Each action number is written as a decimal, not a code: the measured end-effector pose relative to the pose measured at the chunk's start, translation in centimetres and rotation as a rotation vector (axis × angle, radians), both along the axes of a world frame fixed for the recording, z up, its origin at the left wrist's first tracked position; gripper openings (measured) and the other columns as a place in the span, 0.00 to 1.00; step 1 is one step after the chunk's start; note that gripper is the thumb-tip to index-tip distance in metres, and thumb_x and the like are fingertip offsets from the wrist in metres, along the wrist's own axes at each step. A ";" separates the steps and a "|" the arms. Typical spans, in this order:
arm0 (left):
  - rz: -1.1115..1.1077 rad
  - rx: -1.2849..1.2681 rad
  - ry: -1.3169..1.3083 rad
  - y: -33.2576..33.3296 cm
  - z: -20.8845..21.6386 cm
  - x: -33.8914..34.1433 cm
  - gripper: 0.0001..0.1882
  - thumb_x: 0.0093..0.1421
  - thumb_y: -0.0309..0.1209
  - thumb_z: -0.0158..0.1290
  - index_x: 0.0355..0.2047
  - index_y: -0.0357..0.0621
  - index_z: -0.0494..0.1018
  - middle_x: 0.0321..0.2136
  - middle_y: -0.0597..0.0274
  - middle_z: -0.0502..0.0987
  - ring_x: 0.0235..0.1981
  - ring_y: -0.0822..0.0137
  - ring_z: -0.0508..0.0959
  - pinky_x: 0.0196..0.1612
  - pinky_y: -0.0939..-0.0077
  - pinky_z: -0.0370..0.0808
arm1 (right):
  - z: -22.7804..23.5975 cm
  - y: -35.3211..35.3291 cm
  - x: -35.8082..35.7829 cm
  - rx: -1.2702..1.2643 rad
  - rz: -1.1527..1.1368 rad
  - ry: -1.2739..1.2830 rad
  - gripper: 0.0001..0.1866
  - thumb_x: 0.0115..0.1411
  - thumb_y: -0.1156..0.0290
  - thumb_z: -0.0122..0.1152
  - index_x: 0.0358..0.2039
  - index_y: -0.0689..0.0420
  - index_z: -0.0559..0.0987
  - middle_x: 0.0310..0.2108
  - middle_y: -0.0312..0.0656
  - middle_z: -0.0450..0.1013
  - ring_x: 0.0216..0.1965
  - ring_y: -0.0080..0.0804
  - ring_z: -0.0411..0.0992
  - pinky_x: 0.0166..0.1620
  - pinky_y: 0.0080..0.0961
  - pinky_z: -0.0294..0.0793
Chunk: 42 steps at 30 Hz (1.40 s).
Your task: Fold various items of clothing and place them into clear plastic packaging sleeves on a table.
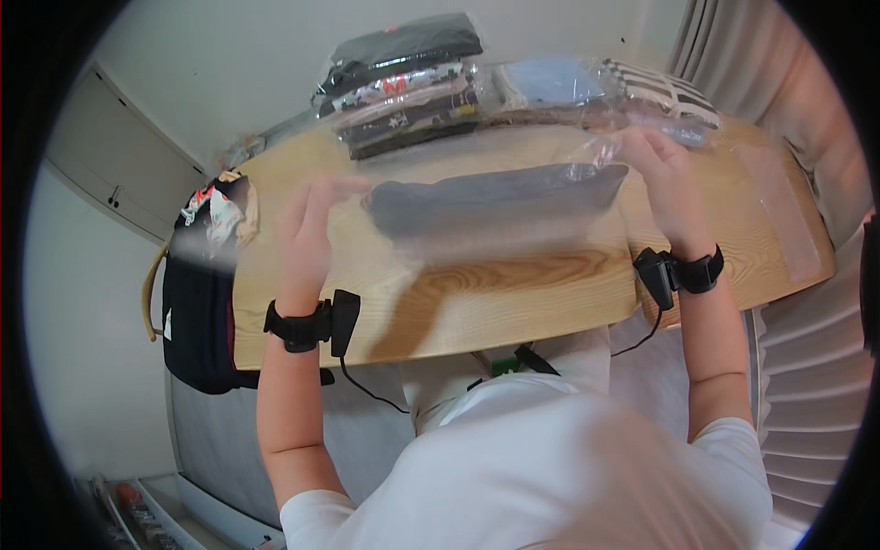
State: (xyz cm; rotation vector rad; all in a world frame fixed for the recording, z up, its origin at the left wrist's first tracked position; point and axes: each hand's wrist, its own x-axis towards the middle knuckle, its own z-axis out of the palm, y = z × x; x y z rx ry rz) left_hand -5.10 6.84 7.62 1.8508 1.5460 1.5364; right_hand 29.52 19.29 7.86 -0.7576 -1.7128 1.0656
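Garment in clear plastic: plain dark grey. Tabletop: light tan, with darker brown wood grain. Stack at rear: uppermost package, dark grey; the package beneath, white with red and dark print. To its right: pale blue package and dark-and-white striped package. Cloth at left: white, red and black. Bag-like item: black. Wrist straps: black. Shirt: plain white. Curtain: pale, pinkish toward the top.
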 end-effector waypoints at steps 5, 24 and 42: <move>-0.166 -0.048 -0.309 2.7 0.9 -0.3 0.16 0.68 0.34 0.38 0.35 0.36 0.73 0.32 0.57 0.79 0.33 0.69 0.78 0.41 0.77 0.71 | 0.4 1.5 0.0 -0.140 0.064 0.129 0.16 0.65 0.60 0.49 0.30 0.61 0.75 0.29 0.37 0.74 0.32 0.22 0.71 0.41 0.19 0.70; -0.308 -0.618 -0.295 -6.3 -12.1 2.0 0.12 0.62 0.29 0.47 0.40 0.35 0.76 0.40 0.57 0.79 0.44 0.65 0.76 0.50 0.73 0.69 | -12.2 -6.1 7.1 -0.332 -0.001 -0.341 0.12 0.60 0.75 0.49 0.37 0.63 0.80 0.41 0.40 0.76 0.47 0.26 0.71 0.47 0.22 0.70; -0.261 -0.436 0.090 -7.3 -13.9 3.0 0.08 0.55 0.24 0.52 0.34 0.40 0.78 0.33 0.58 0.80 0.36 0.60 0.77 0.41 0.72 0.72 | -13.5 -7.6 7.9 -0.043 0.015 -0.602 0.06 0.54 0.71 0.59 0.30 0.58 0.82 0.32 0.37 0.79 0.53 0.38 0.68 0.63 0.41 0.51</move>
